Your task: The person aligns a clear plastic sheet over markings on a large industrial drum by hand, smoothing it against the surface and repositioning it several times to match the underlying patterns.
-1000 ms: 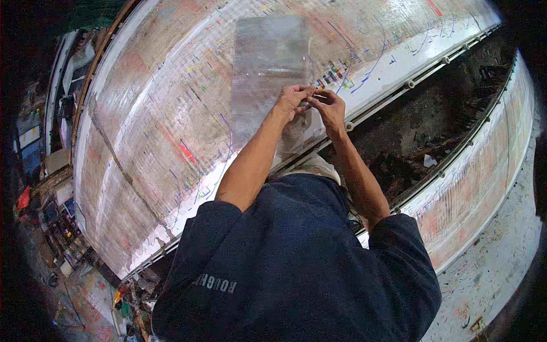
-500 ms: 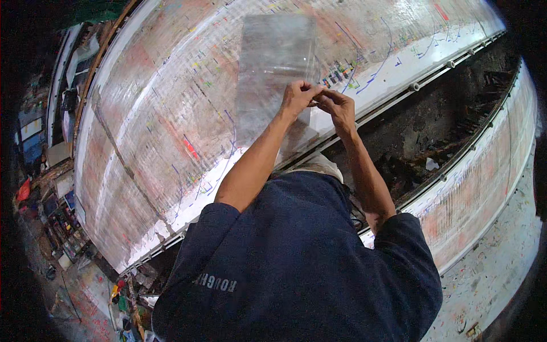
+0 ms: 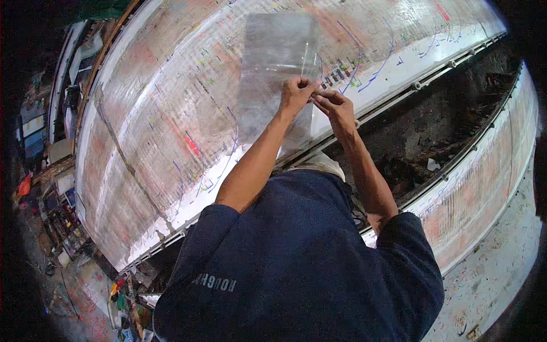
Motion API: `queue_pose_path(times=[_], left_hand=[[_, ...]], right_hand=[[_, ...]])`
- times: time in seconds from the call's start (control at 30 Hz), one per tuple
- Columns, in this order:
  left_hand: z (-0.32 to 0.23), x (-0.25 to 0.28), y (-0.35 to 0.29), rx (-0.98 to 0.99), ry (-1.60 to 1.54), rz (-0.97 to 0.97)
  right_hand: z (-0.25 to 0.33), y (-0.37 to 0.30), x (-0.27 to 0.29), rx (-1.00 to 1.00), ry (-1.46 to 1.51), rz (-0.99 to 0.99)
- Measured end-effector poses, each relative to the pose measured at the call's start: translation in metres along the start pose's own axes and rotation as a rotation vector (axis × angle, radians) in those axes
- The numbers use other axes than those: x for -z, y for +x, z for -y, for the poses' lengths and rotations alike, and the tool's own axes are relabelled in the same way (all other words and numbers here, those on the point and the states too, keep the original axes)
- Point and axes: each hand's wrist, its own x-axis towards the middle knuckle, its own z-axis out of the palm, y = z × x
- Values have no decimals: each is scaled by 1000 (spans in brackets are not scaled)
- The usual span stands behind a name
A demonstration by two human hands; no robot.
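Observation:
Both hands meet over a clear plastic sheet lying on a long, pale, paint-marked table. My left hand is closed in a pinch, its fingertips turned toward the right ones. Close beside it, my right hand is pinched too, thumb against fingers. Whatever sits between the fingertips is too small to make out. A row of small dark and coloured marks lies on the table just beyond my right hand.
A white rail with round knobs runs along the table's near edge. Behind it lies a dark gap with debris. A second long, stained table curves along the right. Clutter crowds the floor at far left.
The fingertips have drawn slightly apart and shifted a little left. Both hands stay pinched over the plastic sheet's edge.

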Motion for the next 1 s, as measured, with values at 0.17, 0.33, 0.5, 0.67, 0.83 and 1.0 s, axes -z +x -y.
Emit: queue_pose_path(times=[0.17, 0.33, 0.5, 0.67, 0.83, 1.0], left_hand=[[2, -2, -2, -20, -48, 2], [5, -6, -5, -5, -36, -39], [5, -6, -6, -66, 43, -45], [15, 3, -5, -178, 80, -22], [-8, 6, -22, -355, 134, 77], [-28, 17, -30, -353, 271, 203]], right_hand=[[-3, -6, -6, 85, -78, -45], [-3, -8, -7, 97, -167, -123], [-6, -11, -5, 123, -164, -121], [-11, -11, -4, 179, -133, 1], [-5, -12, -9, 141, 5, 27], [-1, -17, -13, 25, 46, 29]])
